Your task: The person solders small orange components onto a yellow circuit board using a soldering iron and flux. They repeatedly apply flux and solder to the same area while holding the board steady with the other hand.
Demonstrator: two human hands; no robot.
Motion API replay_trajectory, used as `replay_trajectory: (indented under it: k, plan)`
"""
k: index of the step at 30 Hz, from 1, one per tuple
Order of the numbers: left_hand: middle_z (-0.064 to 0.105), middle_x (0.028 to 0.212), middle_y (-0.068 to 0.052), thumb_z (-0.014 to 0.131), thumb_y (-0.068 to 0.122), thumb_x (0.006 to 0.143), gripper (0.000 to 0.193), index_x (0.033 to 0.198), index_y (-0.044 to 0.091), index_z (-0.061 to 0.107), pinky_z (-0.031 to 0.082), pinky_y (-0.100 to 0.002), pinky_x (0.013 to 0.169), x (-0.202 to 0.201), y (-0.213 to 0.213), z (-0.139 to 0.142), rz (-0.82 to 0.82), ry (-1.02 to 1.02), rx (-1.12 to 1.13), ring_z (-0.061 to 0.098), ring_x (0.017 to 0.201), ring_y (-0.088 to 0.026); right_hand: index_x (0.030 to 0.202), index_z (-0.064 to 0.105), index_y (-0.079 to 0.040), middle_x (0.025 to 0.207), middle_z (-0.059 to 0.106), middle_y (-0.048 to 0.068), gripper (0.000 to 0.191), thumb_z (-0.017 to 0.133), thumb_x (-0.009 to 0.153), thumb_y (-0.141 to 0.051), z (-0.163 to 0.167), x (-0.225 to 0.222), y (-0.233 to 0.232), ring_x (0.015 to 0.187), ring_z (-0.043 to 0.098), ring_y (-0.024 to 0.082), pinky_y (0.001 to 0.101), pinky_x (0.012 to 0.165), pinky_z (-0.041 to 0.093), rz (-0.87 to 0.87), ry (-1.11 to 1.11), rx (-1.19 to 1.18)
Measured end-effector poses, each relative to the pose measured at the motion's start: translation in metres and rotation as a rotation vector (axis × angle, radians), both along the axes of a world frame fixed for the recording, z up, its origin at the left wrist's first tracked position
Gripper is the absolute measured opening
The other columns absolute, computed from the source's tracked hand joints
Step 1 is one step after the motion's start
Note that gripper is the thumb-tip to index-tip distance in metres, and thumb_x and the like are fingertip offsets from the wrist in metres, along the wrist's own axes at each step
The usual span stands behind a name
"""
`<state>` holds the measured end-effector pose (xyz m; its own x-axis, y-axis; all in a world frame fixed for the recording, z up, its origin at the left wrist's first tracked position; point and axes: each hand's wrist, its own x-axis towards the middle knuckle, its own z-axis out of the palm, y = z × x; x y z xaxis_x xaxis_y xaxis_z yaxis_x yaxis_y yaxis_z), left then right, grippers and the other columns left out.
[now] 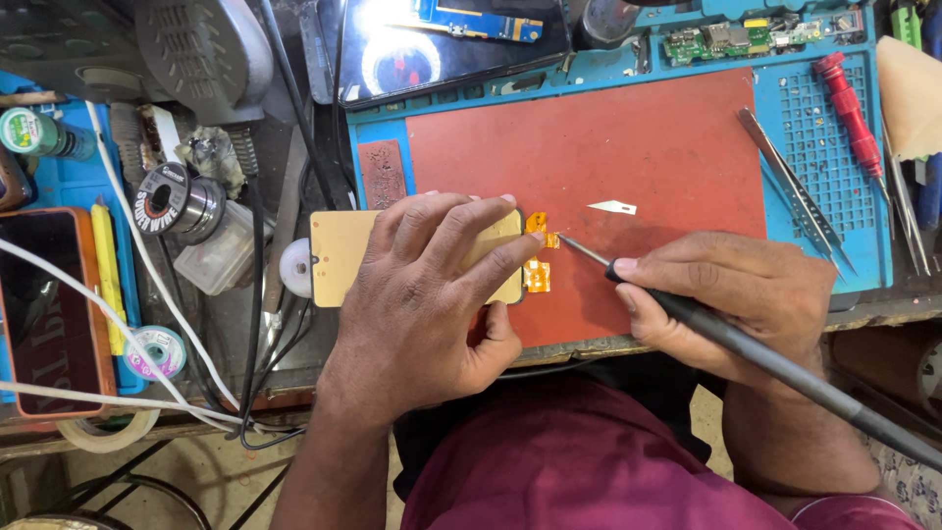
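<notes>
My left hand (427,290) lies flat on a yellow-backed phone display panel (339,257), pressing it onto the red work mat (628,147). Orange flex connectors (537,224) stick out from the panel's right edge. My right hand (731,294) grips a dark soldering iron (775,363) like a pen. Its thin tip (567,241) touches the upper flex connector. A small white blade piece (612,207) rests on the mat just beyond the tip.
Tweezers (793,191), a red screwdriver (850,110) and thin probes sit on the blue mat at right. A green circuit board (731,39) and a lit phone screen (402,49) lie at the back. A solder wire spool (172,199), cables and a phone (44,314) crowd the left.
</notes>
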<state>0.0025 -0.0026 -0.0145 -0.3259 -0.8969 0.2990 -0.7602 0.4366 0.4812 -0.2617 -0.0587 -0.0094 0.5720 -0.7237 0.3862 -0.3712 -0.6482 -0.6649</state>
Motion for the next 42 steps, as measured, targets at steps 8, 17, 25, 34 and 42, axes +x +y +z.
replay_trajectory:
  k: [8,17,25,34,42]
  plan:
    - [0.056,0.138,-0.009,0.07,0.019,0.075,0.056,0.131,0.018,0.067,0.038,-0.053,0.117,0.0003,0.0009,-0.0002,-0.001,0.001,-0.004,0.05,0.132,-0.032,0.103,0.075,0.0,0.087,0.075,0.012,0.025,0.084,0.081,-0.005,-0.0001,0.0003,0.0001,0.075,0.075,0.018,0.0252,0.064,0.058,0.003,0.003,0.001]
    - [0.056,0.138,-0.009,0.07,0.019,0.074,0.057,0.131,0.017,0.067,0.038,-0.053,0.117,0.0,0.0007,-0.0006,-0.002,0.01,-0.007,0.05,0.132,-0.032,0.103,0.075,0.001,0.084,0.074,0.012,0.025,0.085,0.08,-0.004,0.0006,0.0001,0.0008,0.073,0.074,0.017,0.0246,0.062,0.057,0.003,-0.001,0.015]
    - [0.056,0.138,-0.009,0.07,0.019,0.074,0.056,0.13,0.018,0.068,0.038,-0.053,0.117,-0.0006,0.0002,-0.0004,0.002,0.002,-0.006,0.05,0.132,-0.032,0.103,0.075,0.001,0.086,0.074,0.012,0.025,0.084,0.081,-0.004,0.0007,-0.0007,-0.0007,0.074,0.075,0.018,0.0249,0.064,0.058,0.008,0.01,-0.007]
    - [0.056,0.139,-0.009,0.07,0.02,0.074,0.057,0.131,0.017,0.067,0.038,-0.053,0.117,0.0,-0.0003,0.0002,0.002,-0.001,-0.008,0.05,0.132,-0.032,0.103,0.075,0.0,0.087,0.074,0.012,0.025,0.085,0.08,-0.004,0.0007,0.0008,0.0007,0.074,0.074,0.017,0.0249,0.063,0.058,-0.005,-0.011,0.008]
    - [0.056,0.139,-0.009,0.07,0.019,0.074,0.056,0.13,0.016,0.068,0.038,-0.053,0.116,-0.0005,-0.0004,0.0003,0.0,0.001,-0.002,0.05,0.131,-0.032,0.104,0.075,0.0,0.089,0.075,0.012,0.024,0.083,0.081,-0.004,-0.0016,0.0007,0.0,0.077,0.075,0.018,0.0257,0.066,0.059,0.02,-0.029,-0.017]
